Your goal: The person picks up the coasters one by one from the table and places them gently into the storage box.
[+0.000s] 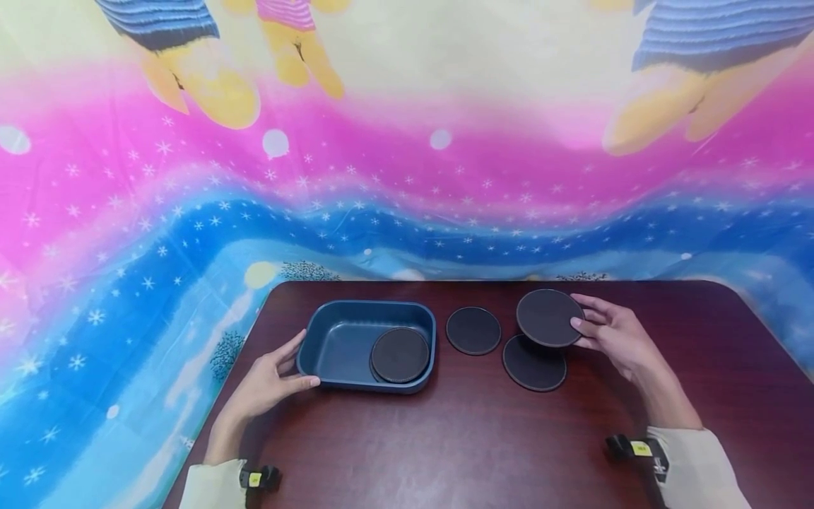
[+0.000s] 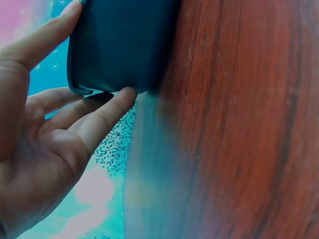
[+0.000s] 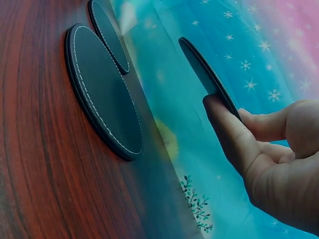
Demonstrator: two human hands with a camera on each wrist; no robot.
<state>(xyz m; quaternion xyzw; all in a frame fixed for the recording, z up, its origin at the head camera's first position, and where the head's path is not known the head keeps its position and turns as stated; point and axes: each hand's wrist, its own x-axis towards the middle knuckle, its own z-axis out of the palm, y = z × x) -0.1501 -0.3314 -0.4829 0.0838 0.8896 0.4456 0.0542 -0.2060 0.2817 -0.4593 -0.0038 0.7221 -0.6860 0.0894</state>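
Note:
My left hand [image 1: 270,378] holds the left end of a dark blue rectangular box [image 1: 365,387], its thumb at the front corner and fingers along the end wall. In the left wrist view the fingers of that hand [image 2: 55,134] touch the box's wall [image 2: 119,45]. Inside the box, at its right end, lies a round dark coaster [image 1: 400,355]. My right hand [image 1: 620,336] pinches another coaster [image 1: 548,318] by its right edge. The right wrist view shows this coaster [image 3: 207,69] raised and tilted, between thumb and fingers of the hand [image 3: 269,154].
Two stitched dark coasters lie flat on the reddish-brown table [image 1: 458,445]: one coaster [image 1: 473,330] right of the box, another coaster [image 1: 534,367] partly under the held one. A colourful printed cloth [image 1: 407,177] hangs behind the table. Dark straps circle both sleeves.

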